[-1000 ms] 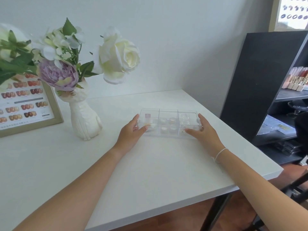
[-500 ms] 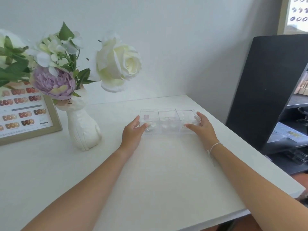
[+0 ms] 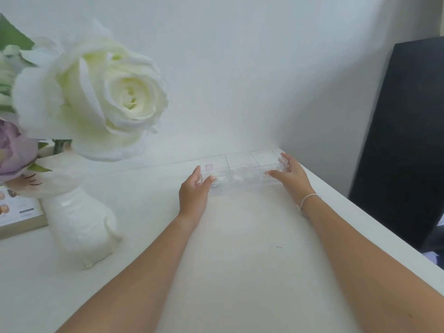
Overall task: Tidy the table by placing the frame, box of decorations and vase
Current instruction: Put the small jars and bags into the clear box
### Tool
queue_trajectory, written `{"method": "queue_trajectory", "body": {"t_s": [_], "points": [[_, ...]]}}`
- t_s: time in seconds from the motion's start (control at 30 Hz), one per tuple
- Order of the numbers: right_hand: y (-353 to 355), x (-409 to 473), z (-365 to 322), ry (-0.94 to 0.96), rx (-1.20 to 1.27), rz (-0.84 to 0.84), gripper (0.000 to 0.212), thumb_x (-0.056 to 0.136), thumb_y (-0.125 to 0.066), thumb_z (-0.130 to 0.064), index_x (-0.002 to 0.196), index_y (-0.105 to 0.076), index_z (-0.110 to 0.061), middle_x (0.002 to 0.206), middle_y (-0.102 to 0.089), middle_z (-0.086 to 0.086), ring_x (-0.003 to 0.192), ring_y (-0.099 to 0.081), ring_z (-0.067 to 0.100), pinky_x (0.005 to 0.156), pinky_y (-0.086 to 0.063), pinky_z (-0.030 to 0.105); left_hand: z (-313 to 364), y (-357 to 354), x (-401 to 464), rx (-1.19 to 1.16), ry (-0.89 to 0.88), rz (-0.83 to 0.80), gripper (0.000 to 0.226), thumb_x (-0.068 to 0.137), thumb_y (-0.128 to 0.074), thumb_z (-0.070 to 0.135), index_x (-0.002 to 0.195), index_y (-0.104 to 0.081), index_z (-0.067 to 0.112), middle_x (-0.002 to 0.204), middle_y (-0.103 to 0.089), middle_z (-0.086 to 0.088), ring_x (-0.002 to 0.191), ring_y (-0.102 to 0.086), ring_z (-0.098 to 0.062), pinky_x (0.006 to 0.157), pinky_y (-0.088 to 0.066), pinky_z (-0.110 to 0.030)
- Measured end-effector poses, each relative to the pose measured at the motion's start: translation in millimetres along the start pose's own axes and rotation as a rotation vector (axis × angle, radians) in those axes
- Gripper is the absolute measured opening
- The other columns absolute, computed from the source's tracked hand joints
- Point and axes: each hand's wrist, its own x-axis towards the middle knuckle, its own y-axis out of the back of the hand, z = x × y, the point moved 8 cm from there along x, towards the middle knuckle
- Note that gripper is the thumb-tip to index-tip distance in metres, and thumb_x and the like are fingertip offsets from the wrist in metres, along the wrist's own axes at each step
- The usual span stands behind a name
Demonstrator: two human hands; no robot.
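A clear plastic box of decorations point(image 3: 242, 170), split into compartments with small pale pieces inside, lies at the far edge of the white table, close to the wall. My left hand point(image 3: 193, 194) holds its left end and my right hand point(image 3: 292, 175) holds its right end, fingers curled on the sides. A white cat-shaped vase point(image 3: 79, 217) with a large white rose point(image 3: 96, 97) and a purple flower stands at the left. Behind the vase, only a corner of the wooden frame point(image 3: 21, 218) with a nail colour chart shows.
The white table point(image 3: 240, 248) runs to its right edge near a tall black panel point(image 3: 406, 131) of a shelf unit. The white wall stands directly behind the box. The rose hangs close to the camera and hides much of the left side.
Both hands have slid the clear box away from me across the table to the wall. My head has leaned forward, so the rose looks much larger and the frame is mostly out of view.
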Motion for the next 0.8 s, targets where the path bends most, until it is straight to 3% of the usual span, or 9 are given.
{"method": "queue_trajectory", "body": {"t_s": [0.07, 0.13, 0.17, 0.2, 0.27, 0.5, 0.63, 0.73, 0.8], "points": [[-3.7, 16.7, 2.4, 0.009, -0.003, -0.008, 0.073, 0.074, -0.069, -0.023, 0.138, -0.033, -0.028, 0.147, -0.037, -0.004, 0.133, -0.037, 0.012, 0.105, -0.031, 0.029, 0.7, -5.0, 13.3, -0.004, -0.027, 0.005, 0.028, 0.088, -0.058, 0.020, 0.077, -0.047, 0.044, 0.074, -0.034, 0.018, 0.087, -0.033, -0.010, 0.061, -0.026, -0.013], [-6.7, 31.7, 4.4, 0.017, -0.002, -0.013, 0.073, 0.074, -0.069, -0.023, 0.138, -0.034, -0.028, 0.146, -0.038, -0.004, 0.131, -0.037, 0.011, 0.104, -0.032, 0.029, -0.2, -8.0, 24.0, -0.029, -0.038, 0.020, 0.029, 0.087, -0.058, 0.020, 0.104, -0.053, 0.043, 0.080, -0.041, 0.021, 0.080, -0.042, -0.002, 0.068, -0.022, -0.011], [-7.6, 38.5, 5.6, 0.021, -0.004, -0.014, 0.072, 0.074, -0.069, -0.023, 0.137, -0.035, -0.027, 0.145, -0.039, -0.004, 0.130, -0.038, 0.012, 0.102, -0.032, 0.028, -2.9, -9.9, 31.1, -0.033, -0.041, 0.027, 0.028, 0.087, -0.058, 0.019, 0.103, -0.053, 0.041, 0.077, -0.039, 0.021, 0.070, -0.041, 0.002, 0.069, -0.037, -0.012], [-8.8, 44.6, 6.8, 0.023, -0.010, -0.015, 0.072, 0.074, -0.069, -0.023, 0.137, -0.035, -0.027, 0.144, -0.040, -0.003, 0.128, -0.039, 0.012, 0.100, -0.032, 0.027, -1.6, -11.6, 34.8, -0.031, -0.051, 0.034, 0.022, 0.086, -0.058, 0.019, 0.084, -0.052, 0.040, 0.070, -0.033, 0.018, 0.061, -0.037, 0.000, 0.057, -0.026, -0.018], [-10.9, 55.1, 8.9, 0.030, -0.017, -0.021, 0.072, 0.074, -0.068, -0.023, 0.137, -0.035, -0.026, 0.143, -0.041, -0.002, 0.126, -0.041, 0.012, 0.097, -0.032, 0.027, -3.0, -14.3, 44.6, 0.004, -0.054, 0.047, 0.039, 0.085, -0.058, 0.019, 0.064, -0.031, 0.037, 0.065, -0.023, 0.014, 0.055, -0.028, -0.003, 0.054, -0.018, -0.019], [-15.3, 79.5, 13.0, 0.042, -0.048, -0.024, 0.070, 0.075, -0.068, -0.021, 0.137, -0.035, -0.025, 0.142, -0.041, -0.001, 0.119, -0.043, 0.012, 0.096, -0.032, 0.026, -10.1, -20.2, 65.3, 0.005, -0.034, 0.056, 0.041, 0.086, -0.057, 0.018, 0.062, -0.027, 0.034, 0.068, -0.027, 0.013, 0.061, -0.030, -0.003, 0.056, -0.019, -0.018], [-17.3, 84.9, 15.9, 0.034, -0.054, -0.045, 0.069, 0.075, -0.068, -0.021, 0.136, -0.035, -0.024, 0.144, -0.041, 0.002, 0.125, -0.042, 0.014, 0.100, -0.032, 0.027, -9.5, -22.0, 69.0, 0.064, -0.077, 0.047, 0.010, 0.085, -0.054, 0.018, 0.078, -0.047, 0.018, 0.077, -0.025, -0.005, 0.072, -0.023, -0.019, 0.055, -0.015, -0.025], [-16.9, 86.0, 17.8, 0.022, -0.072, -0.045, 0.070, 0.075, -0.068, -0.022, 0.136, -0.036, -0.025, 0.144, -0.041, 0.001, 0.126, -0.042, 0.014, 0.096, -0.031, 0.026, -10.8, -21.8, 70.0, 0.080, -0.085, 0.055, 0.015, 0.086, -0.053, 0.016, 0.076, -0.048, 0.006, 0.075, -0.023, -0.002, 0.071, -0.023, -0.018, 0.052, -0.015, -0.021], [-16.9, 86.3, 19.6, 0.004, -0.074, -0.046, 0.070, 0.074, -0.069, -0.022, 0.136, -0.036, -0.026, 0.144, -0.041, 0.001, 0.127, -0.042, 0.015, 0.095, -0.031, 0.025, -12.0, -22.8, 71.3, 0.070, -0.070, 0.050, 0.029, 0.087, -0.054, 0.017, 0.064, -0.037, 0.023, 0.073, -0.026, 0.006, 0.066, -0.025, -0.010, 0.053, -0.018, -0.021]]}}
